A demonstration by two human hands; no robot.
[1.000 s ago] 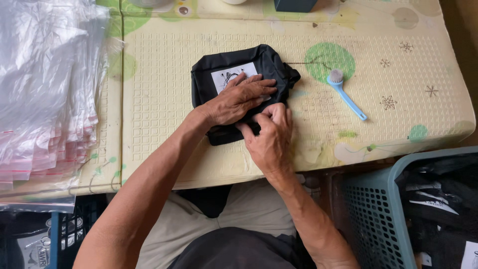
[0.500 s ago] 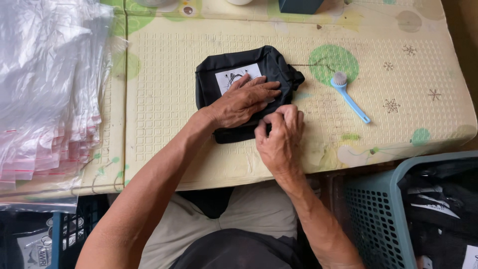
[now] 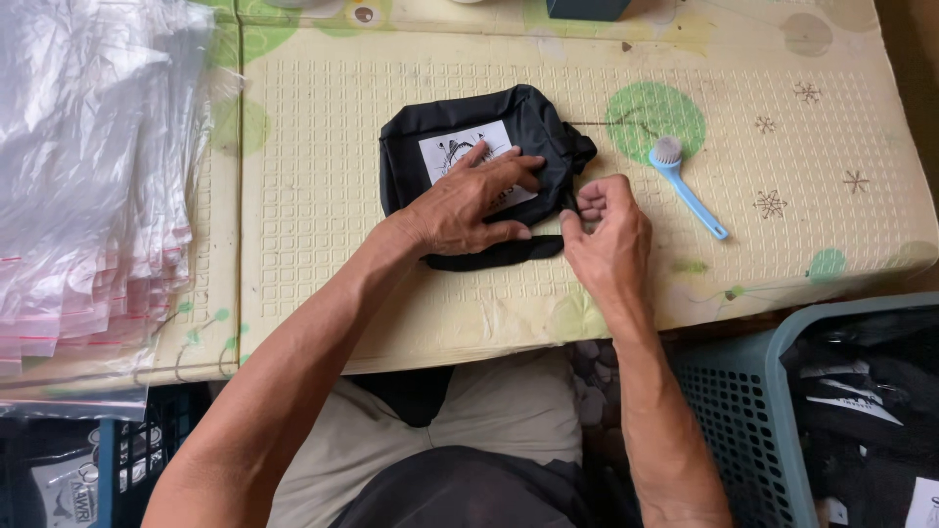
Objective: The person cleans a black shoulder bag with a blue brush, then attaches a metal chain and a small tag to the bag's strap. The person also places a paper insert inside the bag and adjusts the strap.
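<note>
A pale yellow padded mat (image 3: pixel 323 293) covers the work surface, with a tall stack of clear plastic bags (image 3: pixel 88 176) along its left edge and a teal plastic basket (image 3: pixel 743 411) of dark clothes below its near right corner. Near the middle of the mat lies a folded black garment (image 3: pixel 533 122) with a white printed patch facing up; the left hand (image 3: pixel 469 200) lies flat on it, fingers spread and gripping nothing, while the right hand (image 3: pixel 611 230) pinches the garment's right edge between thumb and curled fingers. A small blue brush (image 3: pixel 685 186) rests on the mat just right of the garment, toward the right edge.
</note>
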